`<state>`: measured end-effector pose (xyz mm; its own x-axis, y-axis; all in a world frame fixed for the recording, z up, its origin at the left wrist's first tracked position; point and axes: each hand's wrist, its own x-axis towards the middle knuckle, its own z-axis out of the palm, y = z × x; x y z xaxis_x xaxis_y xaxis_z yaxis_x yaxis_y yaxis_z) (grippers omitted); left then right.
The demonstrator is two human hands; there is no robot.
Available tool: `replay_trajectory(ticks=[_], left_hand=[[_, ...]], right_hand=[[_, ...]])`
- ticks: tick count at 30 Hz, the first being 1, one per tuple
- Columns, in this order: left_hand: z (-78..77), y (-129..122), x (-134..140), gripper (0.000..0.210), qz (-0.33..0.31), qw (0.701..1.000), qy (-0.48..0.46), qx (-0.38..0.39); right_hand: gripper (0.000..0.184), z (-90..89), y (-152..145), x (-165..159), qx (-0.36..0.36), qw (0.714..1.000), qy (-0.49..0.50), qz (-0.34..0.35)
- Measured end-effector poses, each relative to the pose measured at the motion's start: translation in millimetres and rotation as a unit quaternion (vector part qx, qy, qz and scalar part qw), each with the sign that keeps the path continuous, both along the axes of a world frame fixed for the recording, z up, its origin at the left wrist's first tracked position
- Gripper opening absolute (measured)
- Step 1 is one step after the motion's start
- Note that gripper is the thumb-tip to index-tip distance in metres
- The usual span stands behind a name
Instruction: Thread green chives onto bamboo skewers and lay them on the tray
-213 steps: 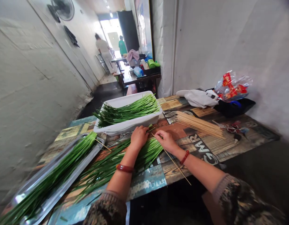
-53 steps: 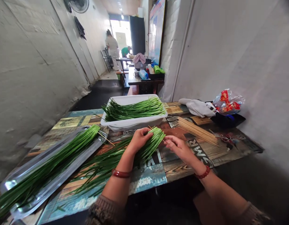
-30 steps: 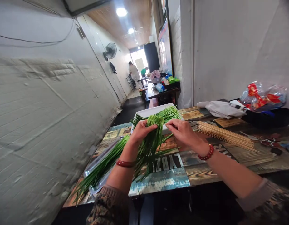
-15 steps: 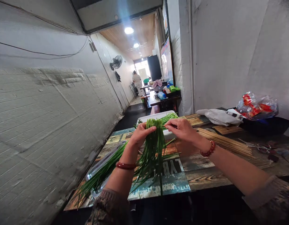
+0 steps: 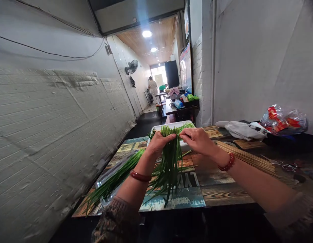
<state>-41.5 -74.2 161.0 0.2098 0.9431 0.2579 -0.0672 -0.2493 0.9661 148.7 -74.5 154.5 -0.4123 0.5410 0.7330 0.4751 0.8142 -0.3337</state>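
Note:
My left hand (image 5: 160,141) is closed around a bunch of green chives (image 5: 173,155), its thumb across them near the cut ends. Their stems stand just above my fingers, side by side, and the long leaves hang down over the table. My right hand (image 5: 195,138) is pinched at the right edge of the bunch, close to my left thumb; whatever lies between its fingertips is too small to make out. Behind my hands, a white tray (image 5: 153,128) holds more chives. Another pile of chives (image 5: 118,177) lies across a clear plastic tray (image 5: 103,182) at the left.
Many thin bamboo skewers (image 5: 247,158) lie on the wood-patterned table (image 5: 222,194) at the right, near scissors (image 5: 288,166). Beyond them are a white cloth item (image 5: 245,130) and a clear plastic bag with red (image 5: 283,119). A person (image 5: 152,88) stands far back in the room.
The view has shifted slightly. My left thumb has come closer to my right fingertips, and the hanging chives have swung a little. Both hands stay at the bunch.

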Motion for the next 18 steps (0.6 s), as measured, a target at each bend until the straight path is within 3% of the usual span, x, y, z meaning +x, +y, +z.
replay_trajectory(ticks=[3,9,18], left_hand=[[-0.8,-1,-1,0.036,0.002,1.0,0.004,0.002],[2.4,1,-16,0.034,-0.053,0.999,-0.003,-0.008],[3.0,13,-19,0.036,-0.023,1.0,-0.007,0.001]], right_hand=[[0.02,0.8,3,0,-0.022,1.0,0.002,0.021],[0.022,7.0,13,8,-0.066,0.997,0.009,0.039],[0.019,16.6,20,4,-0.084,0.995,0.04,0.019]])
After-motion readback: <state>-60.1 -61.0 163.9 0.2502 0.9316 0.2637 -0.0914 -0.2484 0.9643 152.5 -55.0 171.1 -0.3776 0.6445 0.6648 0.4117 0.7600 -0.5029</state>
